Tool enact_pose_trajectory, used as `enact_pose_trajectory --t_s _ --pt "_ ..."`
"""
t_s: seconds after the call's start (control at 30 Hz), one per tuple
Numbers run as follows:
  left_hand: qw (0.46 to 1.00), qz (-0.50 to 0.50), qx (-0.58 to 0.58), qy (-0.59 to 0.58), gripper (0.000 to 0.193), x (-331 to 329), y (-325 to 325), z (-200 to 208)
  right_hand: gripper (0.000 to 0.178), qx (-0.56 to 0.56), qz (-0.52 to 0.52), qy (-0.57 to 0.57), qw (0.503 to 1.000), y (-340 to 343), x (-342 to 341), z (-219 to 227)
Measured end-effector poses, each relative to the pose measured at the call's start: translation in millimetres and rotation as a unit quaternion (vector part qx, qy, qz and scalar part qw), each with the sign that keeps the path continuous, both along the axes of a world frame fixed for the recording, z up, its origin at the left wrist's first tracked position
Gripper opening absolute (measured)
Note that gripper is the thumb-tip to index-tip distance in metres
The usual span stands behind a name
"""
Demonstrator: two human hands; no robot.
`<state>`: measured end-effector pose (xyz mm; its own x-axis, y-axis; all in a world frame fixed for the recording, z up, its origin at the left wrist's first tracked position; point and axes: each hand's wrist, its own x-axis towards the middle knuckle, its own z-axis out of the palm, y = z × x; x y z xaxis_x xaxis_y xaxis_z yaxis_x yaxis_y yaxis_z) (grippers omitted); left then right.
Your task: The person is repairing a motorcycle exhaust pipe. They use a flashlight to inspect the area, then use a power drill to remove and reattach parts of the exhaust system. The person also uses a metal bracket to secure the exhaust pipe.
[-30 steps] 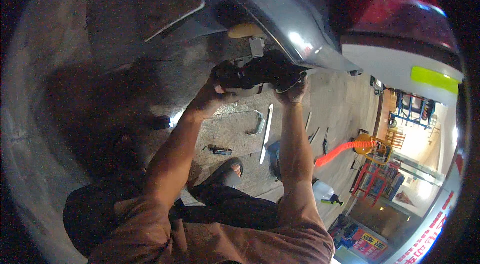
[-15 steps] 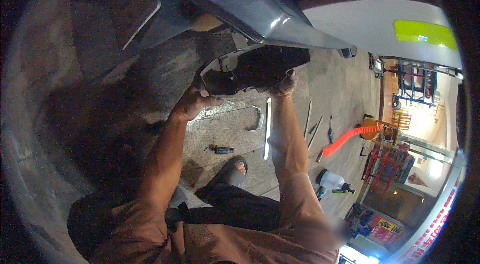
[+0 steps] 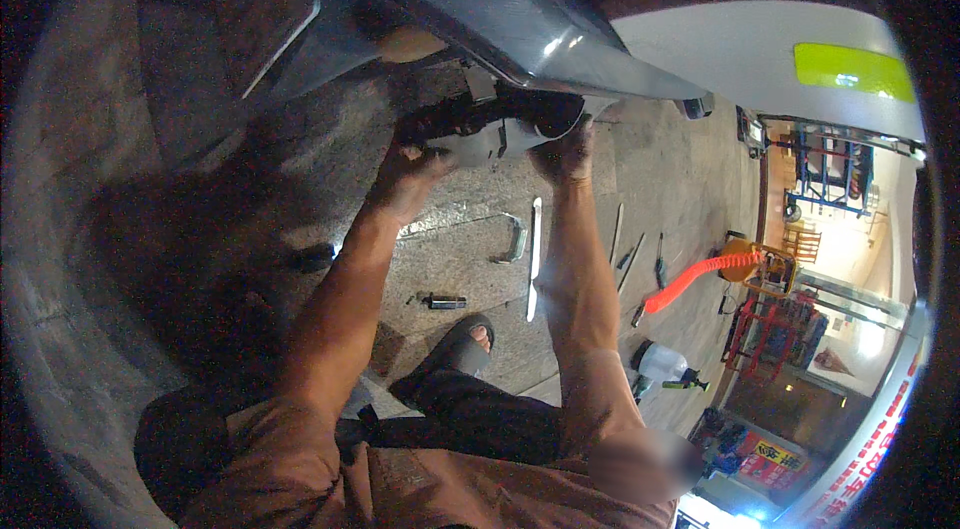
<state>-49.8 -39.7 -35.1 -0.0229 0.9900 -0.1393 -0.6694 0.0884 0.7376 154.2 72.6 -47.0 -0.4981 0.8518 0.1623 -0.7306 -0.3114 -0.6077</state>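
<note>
Tipped since half a sec ago: the dark curved part (image 3: 478,143), whose black hollow faced the camera then; now more of its grey near side shows. Person's left hand (image 3: 408,177) has also moved up & inward a little, the right hand (image 3: 568,155) only a touch.

Both bare forearms (image 3: 345,319) reach fwd from the brown shirt (image 3: 440,479), L one slanting inward to its wrist, R one nearly straight. L is curled round the part's L end, thumb side nearest, other fingers mostly lost in shadow. R grips the R end, fingers pointing away. Neither is spread wide.

Part itself: roughly level btwn the hands, off the floor, black inside, grey on the near side w/ a notch abt midway; finer detail too dark to tell. Grey bodywork (image 3: 450,9) looms just past it; can't tell if they touch. Small grey block (image 3: 481,84) shows btwn the two.

On the floor: sandalled foot (image 3: 465,344), small dark tool (image 3: 445,302) just beyond, then a long pale strip (image 3: 534,259) next to a U-shaped metal piece (image 3: 517,237). Off R: white bottle (image 3: 662,363), orange hose (image 3: 690,279). Farthest, a blue rack (image 3: 828,169) in bright light.
</note>
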Motion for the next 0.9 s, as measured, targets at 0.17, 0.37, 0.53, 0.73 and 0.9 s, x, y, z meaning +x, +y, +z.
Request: enact_pose_trajectory --t_s 0.17,0.37,0.53,0.73,0.9 --pt "0.998 0.039 -0.003 -0.049 0.047 13 12 -2 0.080 -0.100 -0.060 -0.069 0.991 12 2 2" --pt "0.998 0.032 -0.010 -0.049 0.039 25 16 4 0.081 -0.137 -0.107 -0.111 0.979 16 16 -9" --pt "0.992 0.078 -0.032 -0.094 0.021 26 18 14 0.074 -0.094 -0.074 -0.116 0.986 23 21 -13" --pt "0.987 0.105 -0.065 -0.105 0.023 27 21 25 0.058 -0.087 -0.095 -0.115 0.985 25 21 -16" --pt "0.980 0.110 -0.127 -0.107 0.028 27 25 37 0.041 -0.013 -0.013 -0.070 0.997 31 31 -11"
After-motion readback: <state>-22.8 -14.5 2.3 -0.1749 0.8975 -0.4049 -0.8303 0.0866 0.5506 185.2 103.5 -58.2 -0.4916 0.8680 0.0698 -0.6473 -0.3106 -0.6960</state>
